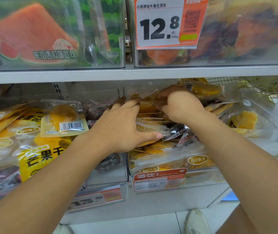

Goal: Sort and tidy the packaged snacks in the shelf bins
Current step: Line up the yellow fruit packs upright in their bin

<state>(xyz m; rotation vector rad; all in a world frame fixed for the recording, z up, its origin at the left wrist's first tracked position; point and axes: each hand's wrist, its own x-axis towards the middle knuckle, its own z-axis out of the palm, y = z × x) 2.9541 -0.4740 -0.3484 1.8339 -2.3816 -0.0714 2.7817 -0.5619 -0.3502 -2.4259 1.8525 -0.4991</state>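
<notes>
Glossy clear plastic snack packets (153,127) lie in smooth transparent plastic bins (202,179) under a matt white shelf (101,75).

Both hands reach into the right bin (202,181) of yellow packets (153,125): left hand (123,127) spread flat on them, right hand (178,105) gripping a packet at the far side.
</notes>
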